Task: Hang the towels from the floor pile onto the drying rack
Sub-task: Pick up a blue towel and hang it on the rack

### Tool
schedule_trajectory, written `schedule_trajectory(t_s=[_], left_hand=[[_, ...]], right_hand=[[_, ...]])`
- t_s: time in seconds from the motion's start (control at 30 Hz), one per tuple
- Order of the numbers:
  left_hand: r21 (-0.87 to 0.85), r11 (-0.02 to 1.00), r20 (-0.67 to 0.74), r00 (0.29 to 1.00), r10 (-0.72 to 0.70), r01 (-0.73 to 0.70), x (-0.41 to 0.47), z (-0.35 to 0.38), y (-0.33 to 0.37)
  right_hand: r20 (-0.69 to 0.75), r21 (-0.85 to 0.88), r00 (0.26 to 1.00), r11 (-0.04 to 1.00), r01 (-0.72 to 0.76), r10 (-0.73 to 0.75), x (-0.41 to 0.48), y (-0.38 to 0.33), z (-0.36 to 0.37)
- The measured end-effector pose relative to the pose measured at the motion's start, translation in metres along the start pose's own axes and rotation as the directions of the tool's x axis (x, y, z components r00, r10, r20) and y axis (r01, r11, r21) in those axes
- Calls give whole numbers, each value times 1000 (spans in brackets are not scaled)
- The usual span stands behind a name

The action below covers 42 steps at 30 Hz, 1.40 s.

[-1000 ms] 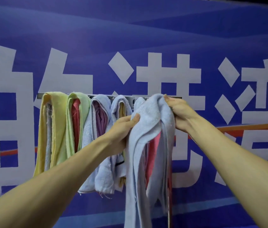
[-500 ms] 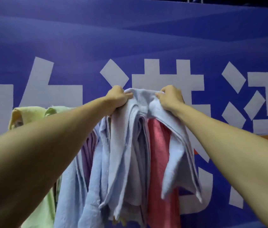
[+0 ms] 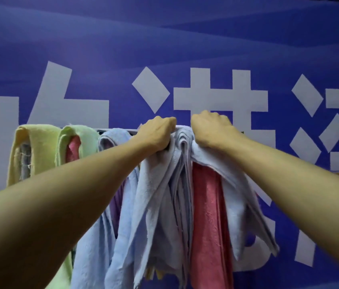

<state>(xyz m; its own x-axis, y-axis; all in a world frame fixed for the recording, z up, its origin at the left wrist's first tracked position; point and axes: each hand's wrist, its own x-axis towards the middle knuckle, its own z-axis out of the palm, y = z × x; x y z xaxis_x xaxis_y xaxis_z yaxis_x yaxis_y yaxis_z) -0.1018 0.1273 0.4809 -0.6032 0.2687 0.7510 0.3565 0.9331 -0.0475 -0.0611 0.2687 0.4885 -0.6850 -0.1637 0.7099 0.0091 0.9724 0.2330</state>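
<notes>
Centre of frame: left hand and right hand sit close together without touching. Both are fisted over the top fold of a pale blue towel, holding it at the metal rail. Fingertips are hidden behind the fold.

The towel hangs bunched, and its right flap flares toward lower right. A pink towel hangs between its flaps. Left along the rail are a yellow towel, a green towel and a blue towel, packed side by side. The floor pile is not in view. A blue banner lies behind.

Risks, judged from this:
- Uneven drape. More cloth seems to hang on the near side, so on release the weight may drag the towel off the rail.
- Stacking. It lies over the pink towel, so tugging it straight could pull both down.
- Crowding. The left hand is touching or just beside the neighbouring blue towel, so a sideways shove could dislodge it.
- Rail end. It is hidden by the right hand, so I cannot tell how much room remains there.
</notes>
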Motion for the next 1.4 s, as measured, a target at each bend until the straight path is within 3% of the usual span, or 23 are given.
schedule_trajectory(t_s=[0.07, 0.13, 0.27, 0.33, 0.43, 0.57, 0.63, 0.73, 0.87, 0.93, 1.0, 1.07, 1.17, 1.23, 1.3, 1.4], left_hand=[[-34, 997, 51, 997, -64, 66, 3, -7, 3], [-215, 959, 87, 982, -169, 184, 14, -15, -1], [-599, 664, 273, 893, -357, 448, 28, -32, -23], [-649, 555, 384, 854, -350, 519, 27, -35, -32], [-656, 582, 400, 875, -272, 481, 26, -33, -31], [-371, 906, 191, 971, -141, 205, 23, -21, -9], [-191, 978, 110, 992, -58, 78, 21, -10, -2], [5, 999, 13, 999, 40, -40, 8, 4, 1], [196, 964, 15, 983, 182, -181, -11, 9, 2], [363, 907, 11, 974, 227, -215, -22, 10, 4], [460, 847, -1, 953, 302, -267, -36, 15, 10], [457, 840, 12, 946, 323, -292, -53, 29, 16], [247, 941, 84, 973, 215, -229, -81, 64, 22], [-173, 982, 110, 990, 90, -70, -97, 85, 27], [-507, 853, 162, 986, -48, 125, -110, 98, 34], [-630, 662, 372, 906, -201, 406, -128, 112, 33]], right_hand=[[27, 14, 1000, 1000, -2, 2, -5, -3, -2], [-37, 7, 999, 1000, -20, 21, -4, 2, -7], [-115, 175, 989, 982, -74, 95, 22, 23, -15], [-42, 295, 989, 947, -125, 144, 35, 32, -20], [53, 338, 981, 921, -192, 185, 40, 38, -22], [61, 170, 989, 975, -145, 136, 28, 22, -4], [-13, 77, 996, 994, -82, 84, 22, 11, 5], [-67, -87, 998, 996, -2, -4, 13, -4, 21], [-69, -158, 996, 987, 37, -48, -7, -16, 43], [-177, -206, 978, 976, 72, -110, -17, -20, 50], [-295, -83, 954, 996, 25, -49, -28, -23, 57], [-163, 260, 981, 964, -56, 101, -39, -25, 64], [112, 623, 963, 738, -259, 244, -52, -30, 71], [188, 714, 938, 615, -334, 291, -62, -36, 73], [248, 738, 924, 561, -375, 291, -72, -39, 79], [314, 716, 919, 577, -393, 237, -86, -38, 91]])
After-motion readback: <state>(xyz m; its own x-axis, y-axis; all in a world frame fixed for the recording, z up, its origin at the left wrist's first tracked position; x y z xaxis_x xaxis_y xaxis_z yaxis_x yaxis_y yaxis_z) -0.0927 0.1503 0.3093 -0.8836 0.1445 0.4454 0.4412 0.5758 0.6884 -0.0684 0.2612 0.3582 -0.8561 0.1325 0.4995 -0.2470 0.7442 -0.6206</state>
